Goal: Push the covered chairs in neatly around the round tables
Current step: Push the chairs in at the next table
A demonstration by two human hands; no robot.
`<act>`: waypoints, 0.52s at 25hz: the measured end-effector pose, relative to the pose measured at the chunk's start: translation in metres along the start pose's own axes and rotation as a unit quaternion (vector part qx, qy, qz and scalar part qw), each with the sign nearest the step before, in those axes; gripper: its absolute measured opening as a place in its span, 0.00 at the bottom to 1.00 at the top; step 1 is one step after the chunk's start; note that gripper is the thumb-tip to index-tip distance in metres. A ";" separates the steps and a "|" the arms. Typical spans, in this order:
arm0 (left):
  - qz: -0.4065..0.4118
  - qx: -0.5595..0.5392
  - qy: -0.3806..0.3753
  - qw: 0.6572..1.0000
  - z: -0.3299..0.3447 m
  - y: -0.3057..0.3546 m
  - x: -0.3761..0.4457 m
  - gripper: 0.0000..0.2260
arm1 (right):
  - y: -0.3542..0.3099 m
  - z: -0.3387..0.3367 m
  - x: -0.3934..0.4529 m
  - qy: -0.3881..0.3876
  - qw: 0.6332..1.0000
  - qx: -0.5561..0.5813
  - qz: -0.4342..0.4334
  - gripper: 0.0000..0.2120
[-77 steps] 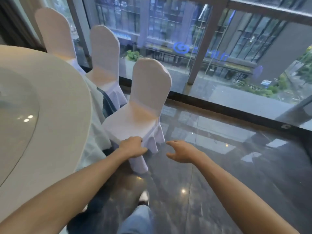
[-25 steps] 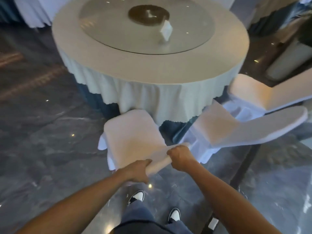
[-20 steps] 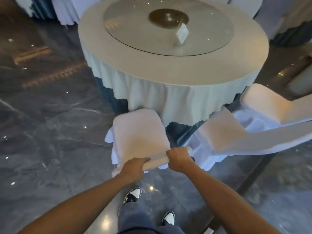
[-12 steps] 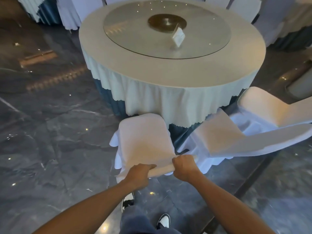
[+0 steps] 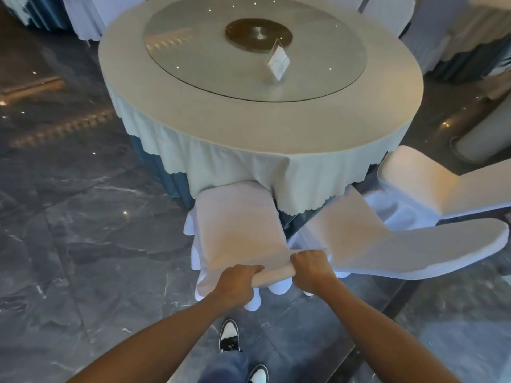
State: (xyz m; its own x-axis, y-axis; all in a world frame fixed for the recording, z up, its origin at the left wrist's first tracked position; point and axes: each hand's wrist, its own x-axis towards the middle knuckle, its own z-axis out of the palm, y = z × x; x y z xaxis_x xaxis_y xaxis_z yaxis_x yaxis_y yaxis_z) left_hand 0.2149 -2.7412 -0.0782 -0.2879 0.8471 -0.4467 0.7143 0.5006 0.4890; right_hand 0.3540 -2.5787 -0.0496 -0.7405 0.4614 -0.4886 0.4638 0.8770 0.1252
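Dark marble floor [image 5: 83, 244], polished, with spot reflections. Round table [image 5: 193, 111] stands centre frame, draped in a pale scalloped tablecloth [image 5: 304, 172] over a blue skirt. A glass turntable [image 5: 193, 51] lies on the tabletop; a small clear card stand [image 5: 277, 60] sits upright on it, right of the brass hub.

Covered chair [image 5: 237, 225], white fabric, is directly in front of the person, its seat's far edge touching or slipping under the tablecloth hem. Its backrest top is nearest the camera. A second covered chair [image 5: 387, 244] stands just beside it to the right, angled away from the table. A third covered chair [image 5: 431, 183] is farther right, near the table edge. More covered chairs and another table show at the top edge, partly cut off.

Left hand [image 5: 236, 284] is closed over the top of the backrest of the centre chair. Right hand [image 5: 312, 269] is likewise clenched on the same backrest top, just beside the left; fabric bunches between them.

A black-and-white shoe [image 5: 229, 337] is planted on the floor below the hands.
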 end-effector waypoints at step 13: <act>0.021 -0.003 0.011 1.000 -0.026 0.023 0.104 0.29 | 0.072 -0.029 0.070 0.021 0.998 0.036 0.042 0.11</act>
State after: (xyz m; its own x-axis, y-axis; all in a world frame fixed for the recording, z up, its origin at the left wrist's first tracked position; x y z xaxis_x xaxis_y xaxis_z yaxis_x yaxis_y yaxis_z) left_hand 0.1851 -2.6367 -0.0939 -0.2707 0.8713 -0.4094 0.7223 0.4650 0.5120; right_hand 0.3215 -2.4796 -0.0492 -0.7168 0.5399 -0.4412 0.5579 0.8237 0.1015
